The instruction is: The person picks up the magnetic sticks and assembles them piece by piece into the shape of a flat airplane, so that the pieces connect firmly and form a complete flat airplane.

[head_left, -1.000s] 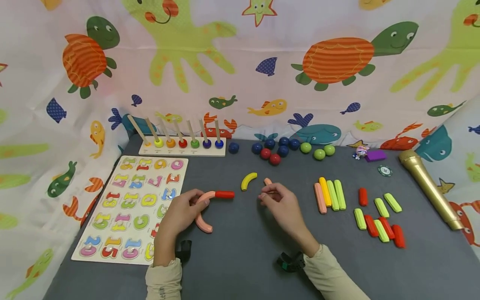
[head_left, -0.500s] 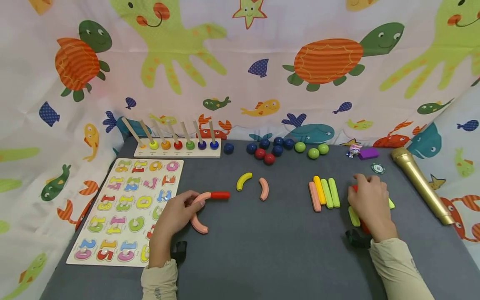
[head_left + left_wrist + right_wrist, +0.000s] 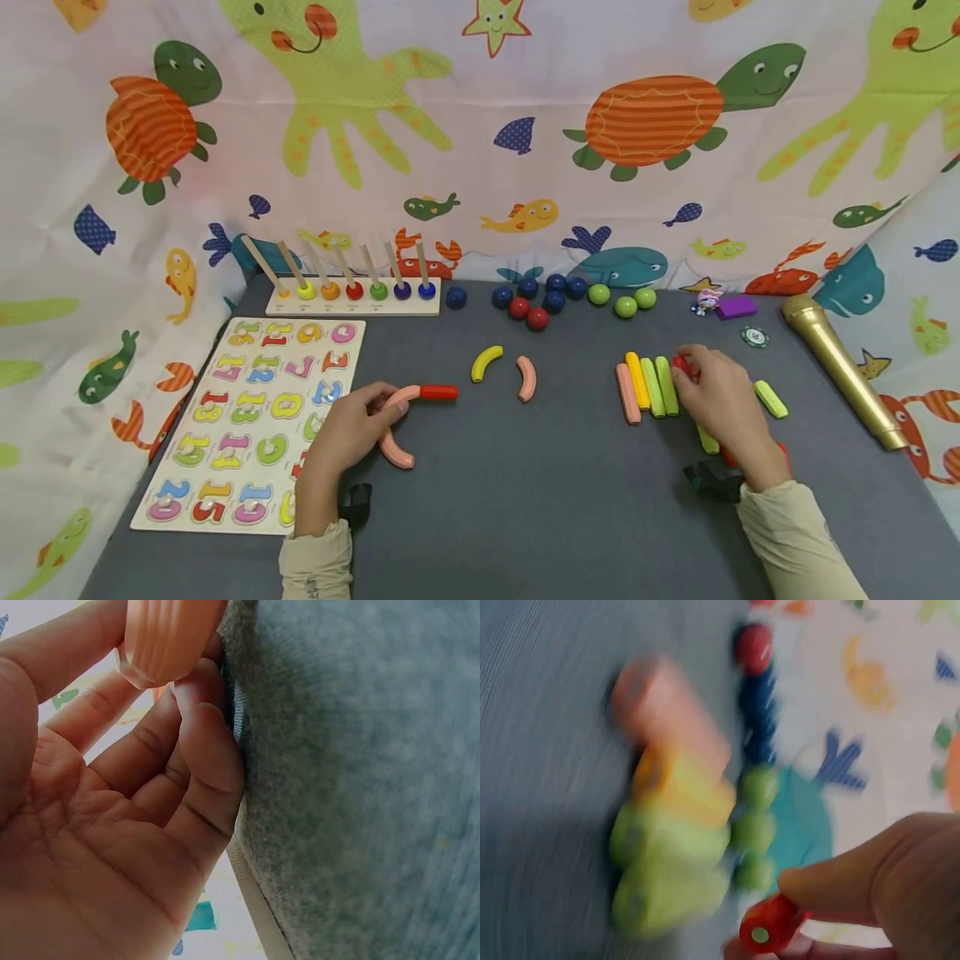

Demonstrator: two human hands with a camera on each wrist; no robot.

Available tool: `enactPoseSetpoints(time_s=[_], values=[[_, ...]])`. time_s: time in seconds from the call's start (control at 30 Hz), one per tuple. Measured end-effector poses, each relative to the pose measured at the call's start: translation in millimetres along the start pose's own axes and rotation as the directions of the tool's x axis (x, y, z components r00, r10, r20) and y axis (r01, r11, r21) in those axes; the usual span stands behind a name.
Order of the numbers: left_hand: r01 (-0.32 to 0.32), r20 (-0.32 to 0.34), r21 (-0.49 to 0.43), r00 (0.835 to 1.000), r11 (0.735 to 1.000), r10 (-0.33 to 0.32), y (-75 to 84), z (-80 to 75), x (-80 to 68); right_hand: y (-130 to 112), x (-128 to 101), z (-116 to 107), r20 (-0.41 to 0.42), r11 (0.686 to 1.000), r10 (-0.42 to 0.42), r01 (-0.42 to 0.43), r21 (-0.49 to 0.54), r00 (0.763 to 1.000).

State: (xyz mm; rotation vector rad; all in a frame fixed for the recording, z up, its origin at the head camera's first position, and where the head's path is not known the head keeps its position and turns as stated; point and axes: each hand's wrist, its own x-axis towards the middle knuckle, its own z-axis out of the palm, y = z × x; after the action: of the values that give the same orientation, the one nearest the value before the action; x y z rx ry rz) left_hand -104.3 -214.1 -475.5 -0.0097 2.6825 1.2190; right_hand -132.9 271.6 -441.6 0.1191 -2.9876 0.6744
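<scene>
The left hand (image 3: 351, 427) pinches a curved, ridged pink plastic-looking chain (image 3: 392, 448) tipped with red, beside the flat cream number board (image 3: 252, 425), and the right hand (image 3: 723, 404) pinches a short red cylindrical stick (image 3: 770, 925) near the yellow-green sticks (image 3: 659, 387), each probably light, stiff and best held mid-length.

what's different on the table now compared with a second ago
The right hand let go of the small pink piece, which lies beside the yellow piece, went right, took hold of a red piece and brought it slightly left, near the row of four sticks. The left hand still holds the pink curve; the row stayed put.
</scene>
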Motion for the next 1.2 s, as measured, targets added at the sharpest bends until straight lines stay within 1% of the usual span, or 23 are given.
enactPoseSetpoints(time_s=[0.1,0.17,0.27,0.33,0.43,0.53,0.6,0.7,0.77,0.87,1.07,1.2], values=[[0.009,-0.001,0.002,1.0,1.0,-0.009,-0.8,-1.3,-0.3,-33.5,-2.8,7.8,0.064,0.991,-0.107,0.102,0.088,0.992],[0.008,0.004,0.003,1.0,1.0,-0.008,-1.1,-1.6,-0.3,-54.6,-6.8,19.9,0.11,0.972,-0.184,0.164,0.17,0.977],[0.007,0.005,0.0,1.0,1.0,-0.007,-2.0,-2.5,-0.5,-86.6,-13.1,44.2,0.176,0.929,-0.286,0.228,0.29,0.942],[0.006,0.001,-0.003,1.0,1.0,-0.006,-2.8,-3.2,-1.6,-108.2,-16.8,61.6,0.214,0.898,-0.341,0.249,0.364,0.915],[0.008,-0.002,-0.005,1.0,1.0,-0.008,-2.2,-3.0,-1.6,-138.0,-22.0,82.5,0.282,0.855,-0.412,0.261,0.449,0.866],[0.009,-0.003,-0.005,1.0,1.0,-0.009,-1.3,-3.4,-2.5,-164.2,-26.1,98.3,0.335,0.82,-0.478,0.276,0.502,0.812],[0.003,-0.002,-0.007,1.0,1.0,-0.003,-0.7,-3.7,-2.6,-178.4,-28.0,106.4,0.349,0.803,-0.513,0.295,0.517,0.784],[-0.014,-0.003,-0.01,1.0,1.0,0.014,-0.2,-4.1,-2.4,-194.4,-29.3,117.2,0.34,0.777,-0.563,0.342,0.529,0.754],[-0.024,-0.005,-0.006,1.0,1.0,0.024,-0.5,-3.8,-1.4,-202.2,-29.7,123.5,0.33,0.764,-0.587,0.372,0.528,0.739],[-0.031,-0.008,-0.005,0.999,1.0,0.031,-1.5,-3.6,-0.2,-212.5,-29.9,130.9,0.328,0.759,-0.604,0.399,0.514,0.726],[-0.025,-0.005,-0.011,1.0,1.0,0.025,-1.5,-3.6,0.5,-229.0,-30.6,135.8,0.327,0.787,-0.584,0.418,0.454,0.743],[-0.027,-0.004,-0.017,1.0,0.999,0.027,-1.9,-3.6,-0.3,-235.0,-31.1,137.3,0.322,0.79,-0.591,0.452,0.414,0.74]])
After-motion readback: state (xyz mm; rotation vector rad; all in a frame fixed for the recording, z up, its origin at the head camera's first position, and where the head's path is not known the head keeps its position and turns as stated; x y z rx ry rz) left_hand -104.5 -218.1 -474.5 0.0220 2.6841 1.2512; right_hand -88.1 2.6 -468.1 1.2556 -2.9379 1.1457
